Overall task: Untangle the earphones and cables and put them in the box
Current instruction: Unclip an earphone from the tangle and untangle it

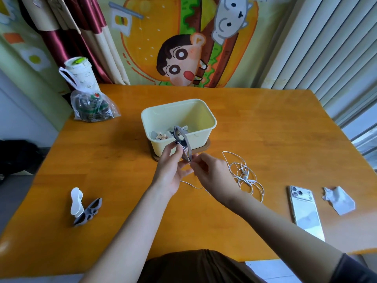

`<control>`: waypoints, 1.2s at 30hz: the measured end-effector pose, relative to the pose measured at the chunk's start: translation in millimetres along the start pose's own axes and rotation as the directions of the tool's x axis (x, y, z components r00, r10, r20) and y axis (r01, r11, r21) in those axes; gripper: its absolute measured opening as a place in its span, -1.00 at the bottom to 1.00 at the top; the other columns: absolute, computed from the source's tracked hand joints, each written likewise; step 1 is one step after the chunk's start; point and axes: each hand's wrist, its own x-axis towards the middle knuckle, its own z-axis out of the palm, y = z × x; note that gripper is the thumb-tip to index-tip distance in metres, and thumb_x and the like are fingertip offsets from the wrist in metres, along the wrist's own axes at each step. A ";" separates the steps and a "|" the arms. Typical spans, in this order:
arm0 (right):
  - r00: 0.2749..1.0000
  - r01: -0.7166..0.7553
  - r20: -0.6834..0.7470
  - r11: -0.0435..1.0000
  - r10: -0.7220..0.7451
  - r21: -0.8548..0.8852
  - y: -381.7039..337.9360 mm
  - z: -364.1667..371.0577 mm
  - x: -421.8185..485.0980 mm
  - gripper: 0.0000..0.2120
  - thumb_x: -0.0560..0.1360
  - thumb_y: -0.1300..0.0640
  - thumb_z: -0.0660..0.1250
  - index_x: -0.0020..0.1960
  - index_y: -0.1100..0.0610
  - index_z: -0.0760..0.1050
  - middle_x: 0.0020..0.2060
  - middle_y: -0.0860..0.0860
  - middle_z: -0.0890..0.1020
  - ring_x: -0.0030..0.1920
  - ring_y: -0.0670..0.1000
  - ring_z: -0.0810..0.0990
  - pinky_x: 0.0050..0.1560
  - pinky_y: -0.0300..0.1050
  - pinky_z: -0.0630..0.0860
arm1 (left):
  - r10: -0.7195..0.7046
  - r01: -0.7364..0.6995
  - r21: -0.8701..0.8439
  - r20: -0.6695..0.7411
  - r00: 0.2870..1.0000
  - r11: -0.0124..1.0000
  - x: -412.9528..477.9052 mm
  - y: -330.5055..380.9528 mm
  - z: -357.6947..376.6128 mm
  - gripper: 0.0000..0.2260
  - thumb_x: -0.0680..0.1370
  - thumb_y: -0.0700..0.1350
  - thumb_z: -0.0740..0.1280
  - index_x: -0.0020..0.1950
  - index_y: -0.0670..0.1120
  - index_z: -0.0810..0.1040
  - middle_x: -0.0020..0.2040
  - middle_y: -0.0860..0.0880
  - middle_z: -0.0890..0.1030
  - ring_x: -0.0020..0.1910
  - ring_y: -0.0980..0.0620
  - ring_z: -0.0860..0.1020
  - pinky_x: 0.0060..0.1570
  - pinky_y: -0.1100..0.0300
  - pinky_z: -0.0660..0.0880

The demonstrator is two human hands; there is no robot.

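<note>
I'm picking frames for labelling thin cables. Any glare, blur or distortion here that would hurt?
Head view: fisheye bows the table edges; sheen on the phone; the left hand, gripping the grey holder, and the right hand, pinching the earphone cable, are slightly blurred, so the cable fades there.

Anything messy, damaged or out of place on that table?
Nothing spilled or broken. The white earphones lie tangled on the table, outside the box. The left grip holds a gray winder, and the right grip pinches a strand at it. A crumpled paper scrap sits beside the phone.
</note>
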 end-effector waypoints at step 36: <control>0.995 0.027 0.098 0.996 -0.018 -0.088 -0.5 4.2 -6.2 -0.87 0.55 0.17 0.28 -0.07 0.19 0.58 -0.35 -0.11 0.49 -0.35 -0.07 0.45 -0.28 -0.19 0.42 | -0.071 0.087 0.138 -0.117 0.991 0.987 8.4 -0.4 -3.4 -0.91 0.62 -0.04 0.24 0.06 0.05 0.52 -0.19 -0.01 0.56 -0.23 0.02 0.52 -0.33 0.14 0.47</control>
